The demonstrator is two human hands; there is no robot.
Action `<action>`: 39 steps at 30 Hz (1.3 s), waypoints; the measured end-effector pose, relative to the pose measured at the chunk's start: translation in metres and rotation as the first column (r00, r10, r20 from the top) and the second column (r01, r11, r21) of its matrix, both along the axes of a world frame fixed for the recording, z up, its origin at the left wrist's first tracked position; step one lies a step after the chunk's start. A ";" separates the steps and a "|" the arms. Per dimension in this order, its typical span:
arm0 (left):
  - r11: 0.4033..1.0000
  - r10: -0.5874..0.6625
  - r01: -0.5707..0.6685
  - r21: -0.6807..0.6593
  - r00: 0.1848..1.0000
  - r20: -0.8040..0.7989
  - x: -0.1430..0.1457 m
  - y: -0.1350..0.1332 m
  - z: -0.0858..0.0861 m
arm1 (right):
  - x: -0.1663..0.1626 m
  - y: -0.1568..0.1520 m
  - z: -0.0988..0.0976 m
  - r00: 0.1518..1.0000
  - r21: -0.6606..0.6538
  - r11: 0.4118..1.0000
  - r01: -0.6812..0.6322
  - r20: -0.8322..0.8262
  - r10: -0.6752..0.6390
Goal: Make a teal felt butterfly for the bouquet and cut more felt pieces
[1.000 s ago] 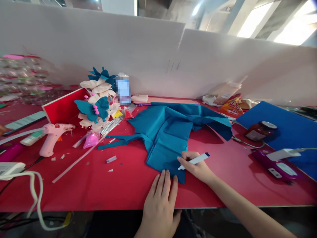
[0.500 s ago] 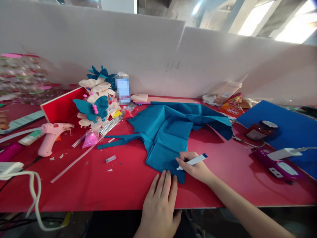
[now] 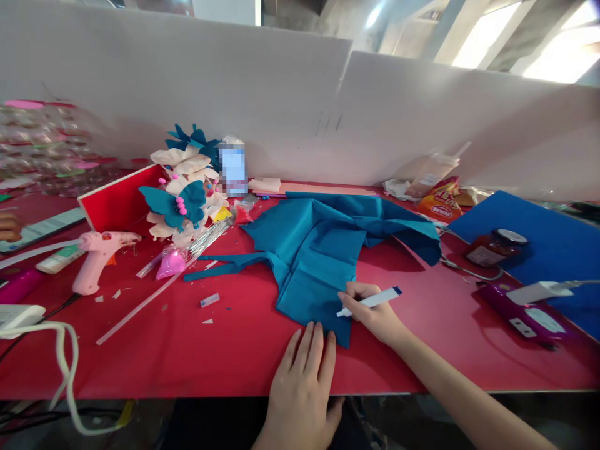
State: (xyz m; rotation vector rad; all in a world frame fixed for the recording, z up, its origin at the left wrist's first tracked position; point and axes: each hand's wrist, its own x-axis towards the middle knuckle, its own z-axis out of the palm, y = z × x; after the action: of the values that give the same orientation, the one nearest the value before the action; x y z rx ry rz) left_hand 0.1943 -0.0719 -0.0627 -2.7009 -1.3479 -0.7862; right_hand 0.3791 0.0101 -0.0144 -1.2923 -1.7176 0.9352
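A sheet of teal fabric or felt-like material (image 3: 312, 269) lies creased and partly folded on the red tabletop (image 3: 225, 362), with long thin strips trailing to its left. My left hand (image 3: 304, 375) rests flat at the table's front edge, its stretched fingertips on the sheet's near edge. In my right hand (image 3: 372, 312) a white marker pen (image 3: 377, 298) with a dark blue end is pinched. Its tip points down and left at the sheet's lower right part; whether it touches is too small to tell.
Left stand a pink glue gun (image 3: 96, 259), a teal and cream fabric flower arrangement (image 3: 175, 206), a phone (image 3: 233, 169) and a white cable (image 3: 63, 365). Right are a jar (image 3: 497, 247), a purple power strip (image 3: 522, 312) and a blue board (image 3: 497, 212). Another person's hand (image 3: 9, 226) shows far left.
My right hand has shifted slightly right and up with the marker pen, whose tip moved a little upward. My left hand and the teal sheet stay in place.
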 end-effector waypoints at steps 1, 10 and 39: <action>1.000 0.001 -0.001 0.004 1.000 -0.001 0.000 0.000 0.000 | 0.000 0.000 0.000 1.000 0.000 1.000 0.003 -0.006 -0.003; 0.999 0.007 -0.008 0.037 1.000 0.019 0.000 0.000 0.003 | 0.000 0.000 -0.003 0.994 0.010 0.997 -0.082 0.078 0.081; 0.998 0.003 -0.006 0.057 0.999 0.040 0.001 0.001 0.003 | 0.001 0.001 0.002 1.000 -0.065 0.998 -0.004 -0.001 0.004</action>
State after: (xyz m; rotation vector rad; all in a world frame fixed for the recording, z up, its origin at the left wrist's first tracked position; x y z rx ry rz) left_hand 0.1948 -0.0709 -0.0595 -2.6515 -1.3173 -0.8693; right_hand 0.3799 0.0111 -0.0127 -1.3304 -1.7022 1.0008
